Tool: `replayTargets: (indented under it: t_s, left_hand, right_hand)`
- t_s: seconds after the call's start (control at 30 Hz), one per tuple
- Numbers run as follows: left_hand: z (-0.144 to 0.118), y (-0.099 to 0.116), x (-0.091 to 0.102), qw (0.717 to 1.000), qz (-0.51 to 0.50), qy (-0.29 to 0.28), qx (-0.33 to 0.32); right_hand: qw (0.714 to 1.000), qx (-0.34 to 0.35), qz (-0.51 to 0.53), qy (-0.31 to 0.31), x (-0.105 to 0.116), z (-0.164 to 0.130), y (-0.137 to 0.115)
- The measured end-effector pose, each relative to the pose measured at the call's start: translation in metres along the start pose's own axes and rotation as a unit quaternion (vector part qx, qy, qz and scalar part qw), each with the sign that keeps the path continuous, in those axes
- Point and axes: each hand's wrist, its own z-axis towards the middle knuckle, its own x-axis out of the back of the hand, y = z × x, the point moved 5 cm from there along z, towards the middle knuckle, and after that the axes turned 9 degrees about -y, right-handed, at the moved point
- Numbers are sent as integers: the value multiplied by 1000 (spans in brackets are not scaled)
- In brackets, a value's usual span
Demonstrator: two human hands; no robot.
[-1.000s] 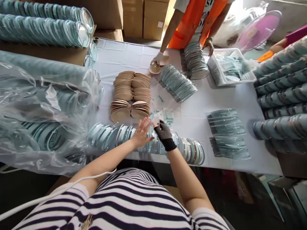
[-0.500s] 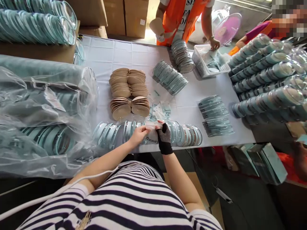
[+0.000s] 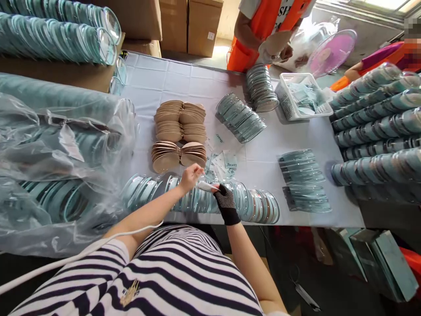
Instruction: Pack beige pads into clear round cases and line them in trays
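Over the row of clear round cases with pale blue-green bands (image 3: pixel 241 197), my right hand (image 3: pixel 226 198) wears a black dotted fingerless glove. It is closed on a thin white piece (image 3: pixel 205 186), seen nearly edge-on. My left hand (image 3: pixel 191 176) is bare and raised just left of that piece, apart from it. Its fingers are curled together; whether anything small is between them is hidden. Beyond my hands lie small printed sheets (image 3: pixel 230 160), with lettering ending in "beauty" on one. Brown oval pieces (image 3: pixel 180 120) are stacked in paired fans farther back.
Plastic-wrapped cases (image 3: pixel 66 140) fill the left side. More cases stand in rows (image 3: pixel 240 118) mid-table and in stacks (image 3: pixel 378 131) at right. A white basket (image 3: pixel 286 103) holds printed packets. Across the table, a person in an orange vest (image 3: pixel 240 50) handles a pale oval piece.
My left hand has let go of the white piece and moved slightly up. The piece has tipped edge-on in my right hand. The other person's hand has left the basket.
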Motion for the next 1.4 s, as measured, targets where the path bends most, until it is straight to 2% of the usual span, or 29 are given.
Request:
replayTargets:
  t_s: [0.07, 0.13, 0.2, 0.27, 0.4, 0.5, 0.57, 0.67, 0.7, 0.77, 0.8, 0.87, 0.93, 0.97, 1.0, 1.07, 1.1, 1.13, 1.2, 1.3, 1.4]
  left_hand:
    - [41, -12, 3, 990, 130, -40, -24]
    - [75, -27, 4, 967, 234, -95, -32]
    - [95, -37, 5, 952, 271, -132, -41]
    - [100, -36, 6, 950, 272, -140, -53]
    - [87, -2, 11, 960, 231, -134, -84]
    - [73, 31, 17, 981, 118, -132, -81]
    - [64, 49, 23, 991, 36, -115, -66]
    - [49, 72, 35, 992, -72, -82, -66]
    - [42, 80, 41, 991, -95, -68, -73]
    - [30, 93, 55, 987, -131, -42, -86]
    - [25, 97, 62, 984, -150, -53, -83]
    - [14, 98, 67, 966, -203, -150, -46]
    - [1, 92, 64, 929, -255, -267, 15]
    - [-5, 87, 63, 920, -272, -280, 38]
    - [-9, 81, 61, 922, -286, -254, 52]
    - [-17, 70, 56, 940, -308, -140, 53]
    - [-22, 65, 50, 942, -320, -92, 48]
    - [-28, 60, 42, 939, -335, -66, 45]
    - [-38, 52, 22, 918, -384, -80, 50]
    - [-51, 38, 2, 851, -505, -111, 96]
    - [-65, 23, -20, 783, -584, -99, 193]
  right_hand:
    - [999, 23, -22, 36, 13, 11, 5]
    - [998, 27, -36, 36, 21, 18, 11]
    - [998, 23, -59, 14, 25, 22, 15]
    - [992, 40, -118, -4, 26, 28, 9]
    - [950, 119, -287, -23, 19, 57, -30]
    - [927, 129, -350, -42, 11, 85, -66]
    - [921, 134, -363, -48, 8, 95, -90]
    - [927, 174, -330, -48, 11, 94, -126]
    - [931, 188, -306, -62, 14, 90, -137]
    - [932, 201, -267, -144, 19, 80, -157]
    - [926, 198, -257, -193, 21, 75, -167]
    - [915, 192, -258, -244, 28, 63, -190]
    - [916, 206, -278, -204, 36, 52, -214]
    - [918, 217, -291, -158, 38, 45, -224]
    - [919, 226, -304, -111, 38, 37, -230]
    - [917, 230, -324, -33, 27, 19, -228]
    - [917, 222, -331, -6, 16, 8, -218]
    - [916, 212, -340, 7, 3, -4, -203]
    - [913, 189, -362, -2, -26, -30, -164]
    - [914, 203, -350, -37, -64, -74, -105]
    - [936, 172, -307, 0, -71, -108, -61]
